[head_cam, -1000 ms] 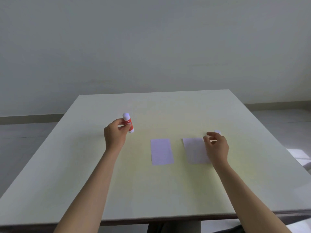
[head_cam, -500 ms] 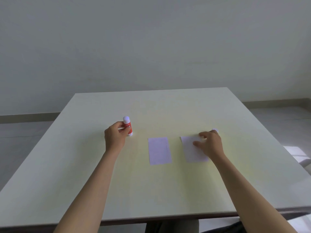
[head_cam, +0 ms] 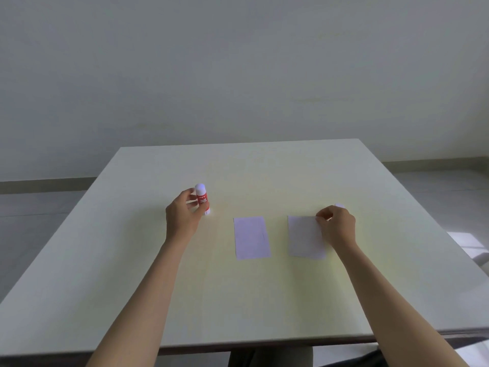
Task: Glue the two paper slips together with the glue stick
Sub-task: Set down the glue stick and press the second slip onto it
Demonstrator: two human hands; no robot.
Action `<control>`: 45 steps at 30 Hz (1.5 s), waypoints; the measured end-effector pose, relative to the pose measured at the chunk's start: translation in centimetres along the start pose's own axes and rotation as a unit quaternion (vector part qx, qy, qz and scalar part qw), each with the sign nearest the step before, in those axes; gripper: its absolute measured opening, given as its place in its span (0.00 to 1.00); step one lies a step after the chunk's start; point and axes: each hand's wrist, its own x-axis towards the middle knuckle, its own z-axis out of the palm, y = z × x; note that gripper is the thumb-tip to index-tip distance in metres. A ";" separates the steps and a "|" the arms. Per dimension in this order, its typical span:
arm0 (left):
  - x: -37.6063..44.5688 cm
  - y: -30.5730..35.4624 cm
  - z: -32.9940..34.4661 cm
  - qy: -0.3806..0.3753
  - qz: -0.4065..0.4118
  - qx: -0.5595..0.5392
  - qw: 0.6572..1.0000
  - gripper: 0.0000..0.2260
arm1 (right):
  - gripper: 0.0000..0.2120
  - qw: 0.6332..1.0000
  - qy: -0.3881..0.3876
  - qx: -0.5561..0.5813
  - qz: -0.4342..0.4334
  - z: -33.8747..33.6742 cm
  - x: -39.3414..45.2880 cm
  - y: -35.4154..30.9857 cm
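Glue stick (head_cam: pixel 202 197), red-bodied with a white top, stands upright on the pale table (head_cam: pixel 132 274) with the left hand (head_cam: pixel 182 215) wrapped around it, thumb and fingers clamped on the barrel. Whether that white top is a cap or the bare glue cannot be told from this view. To its right the two paper slips lie flat and apart: the left slip (head_cam: pixel 251 237) sits untouched near the table's middle, while the right slip (head_cam: pixel 304 238) has the right hand (head_cam: pixel 337 227) resting on its far right corner, fingers drawn together as if pinching or pinning the edge; whether the paper is actually gripped or merely held down cannot be made out. A small white object (head_cam: pixel 339 206), possibly the stick's cap, peeks out just beyond that hand.

The work appears to be at its opening stage. Neither slip shows any visible glue, and the two have not been brought together. The step in hand looks like readying the materials, with the stick secured in one hand and a slip steadied by the other.

The next move would likely call for bringing the stick across to a slip and rubbing glue over its face while the paper is held firmly, since such thin sheets will slide or curl under the stroke.
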 end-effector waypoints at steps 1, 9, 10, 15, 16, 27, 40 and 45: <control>0.0 0.0 -0.2 0.004 -0.003 0.007 1.000 0.23 | 0.07 1.000 -0.002 0.013 0.006 -0.3 0.1 -0.1; -2.7 4.4 -0.6 0.092 0.143 -0.031 0.985 0.06 | 0.08 0.977 -0.072 0.201 0.010 -2.9 1.0 -4.4; -2.9 5.2 -0.2 0.045 0.133 -0.037 0.989 0.03 | 0.09 0.971 -0.092 0.220 0.004 -3.0 0.9 -5.2; -4.2 6.9 1.8 -0.194 0.007 -0.086 0.977 0.05 | 0.08 0.952 -0.158 0.260 -0.022 -2.4 -0.2 -8.1; -4.4 6.8 2.1 -0.201 -0.003 -0.097 0.975 0.05 | 0.08 0.951 -0.164 0.261 -0.021 -2.2 -0.4 -8.3; -4.6 5.3 1.7 -0.170 -0.108 -0.144 0.969 0.05 | 0.06 0.944 -0.212 0.252 0.007 0.5 -2.4 -7.8; -4.9 3.6 1.5 -0.150 -0.151 -0.077 0.974 0.05 | 0.05 0.965 -0.223 0.134 0.031 3.3 -4.1 -7.3; -4.9 3.2 2.0 -0.159 -0.147 -0.006 0.976 0.04 | 0.08 0.966 -0.232 0.096 0.059 4.0 -4.3 -6.6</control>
